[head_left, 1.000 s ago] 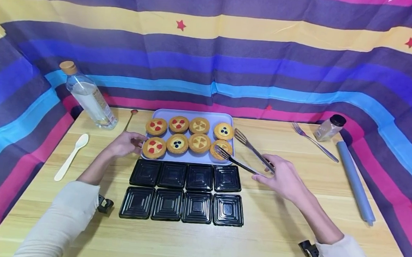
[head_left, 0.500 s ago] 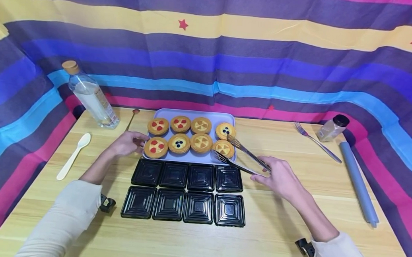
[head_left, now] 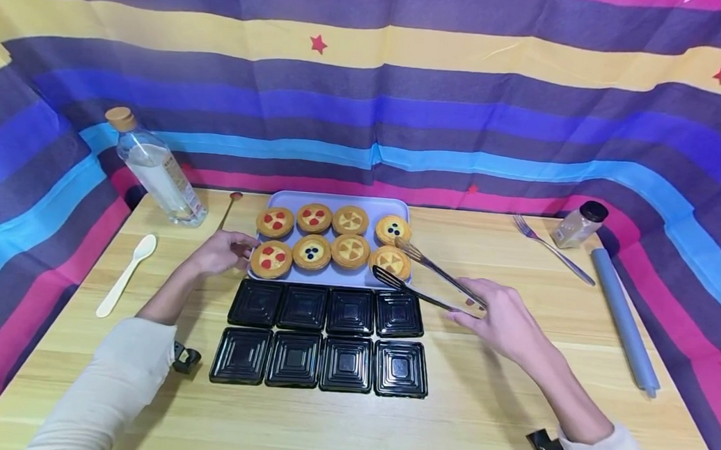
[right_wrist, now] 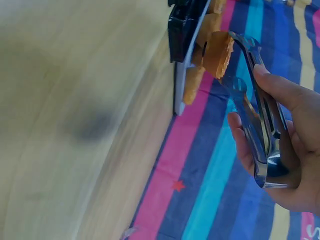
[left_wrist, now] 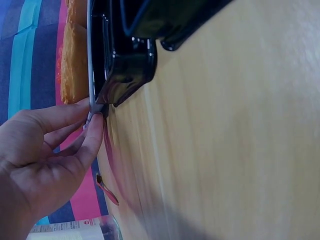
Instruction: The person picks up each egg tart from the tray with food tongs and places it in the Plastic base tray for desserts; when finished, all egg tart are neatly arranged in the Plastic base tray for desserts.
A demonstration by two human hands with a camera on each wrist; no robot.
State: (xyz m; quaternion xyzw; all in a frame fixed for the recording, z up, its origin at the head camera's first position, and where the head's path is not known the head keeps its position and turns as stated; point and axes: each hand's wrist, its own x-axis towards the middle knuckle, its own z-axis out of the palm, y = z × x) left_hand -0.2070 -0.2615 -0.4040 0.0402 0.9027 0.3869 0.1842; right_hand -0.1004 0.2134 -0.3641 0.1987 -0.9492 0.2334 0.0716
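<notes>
My left hand pinches the left edge of a lavender tray between thumb and fingers. Several round tarts stand on the tray, topped with red berries, blueberries or wedge shapes. In my right hand I hold metal tongs, reaching in from the right. Their tips lie either side of the wedge-topped tart at the tray's front right. This tart looks raised above its neighbours in the right wrist view. Behind it sits a blueberry tart. Two rows of black square containers lie in front of the tray.
A clear bottle with a cork-coloured cap stands at the back left. A white spoon and a thin red-tipped utensil lie on the left. On the right are a fork, a black-lidded jar and a blue-grey roll.
The tong tips have drawn closer around the front-right tart, which has shifted very slightly to the right. My left hand stays on the tray edge.
</notes>
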